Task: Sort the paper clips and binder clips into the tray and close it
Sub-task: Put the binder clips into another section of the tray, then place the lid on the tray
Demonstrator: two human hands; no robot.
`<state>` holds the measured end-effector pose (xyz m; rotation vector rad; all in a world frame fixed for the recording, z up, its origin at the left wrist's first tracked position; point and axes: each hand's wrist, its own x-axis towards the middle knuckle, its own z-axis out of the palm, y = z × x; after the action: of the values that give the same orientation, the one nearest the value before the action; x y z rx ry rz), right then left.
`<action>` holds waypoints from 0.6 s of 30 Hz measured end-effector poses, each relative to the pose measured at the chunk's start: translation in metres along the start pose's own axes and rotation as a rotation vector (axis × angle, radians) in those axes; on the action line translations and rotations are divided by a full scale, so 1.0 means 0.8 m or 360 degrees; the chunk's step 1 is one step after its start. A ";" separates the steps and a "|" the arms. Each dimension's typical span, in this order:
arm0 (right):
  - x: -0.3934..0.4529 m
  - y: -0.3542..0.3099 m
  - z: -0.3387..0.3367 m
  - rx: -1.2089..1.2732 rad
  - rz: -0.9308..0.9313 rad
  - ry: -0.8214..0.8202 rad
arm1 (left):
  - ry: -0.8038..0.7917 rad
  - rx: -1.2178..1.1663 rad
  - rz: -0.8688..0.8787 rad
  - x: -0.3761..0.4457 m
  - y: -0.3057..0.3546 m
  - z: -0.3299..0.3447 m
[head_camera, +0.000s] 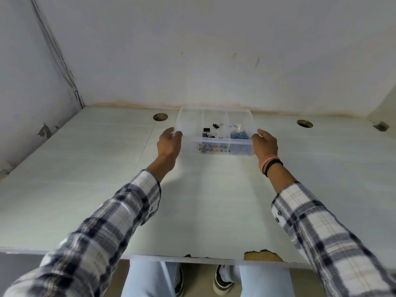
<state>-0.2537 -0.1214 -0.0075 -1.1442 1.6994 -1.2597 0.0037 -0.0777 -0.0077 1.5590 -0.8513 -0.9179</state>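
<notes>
Left hand (169,144) and right hand (265,145) grip the tray (216,144) between them — one each end.

Both arms reach forward toward the middle of the frame, in plaid sleeves of white and dark blue pushed back from bare wrists. The left hand (169,144), left of centre, curls its fingers round a clear lid edge. The right hand (264,144), right of centre, grips the other side with its thumb on top. The right wrist wears pink and black bands (270,165).
</notes>
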 end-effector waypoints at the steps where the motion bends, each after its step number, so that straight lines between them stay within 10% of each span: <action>1: -0.010 0.003 -0.004 0.0017 -0.0005 -0.0016 | -0.0003 -0.0017 0.0000 -0.007 -0.003 -0.006; 18: -0.241 0.064 -0.083 0.0265 -0.0202 -0.0025 | 0.0039 -0.0251 0.0080 -0.215 -0.086 -0.113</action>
<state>-0.2592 0.0872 -0.0311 -1.1736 1.4992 -1.4374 0.0118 0.1253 -0.0441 1.4045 -0.7785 -0.9062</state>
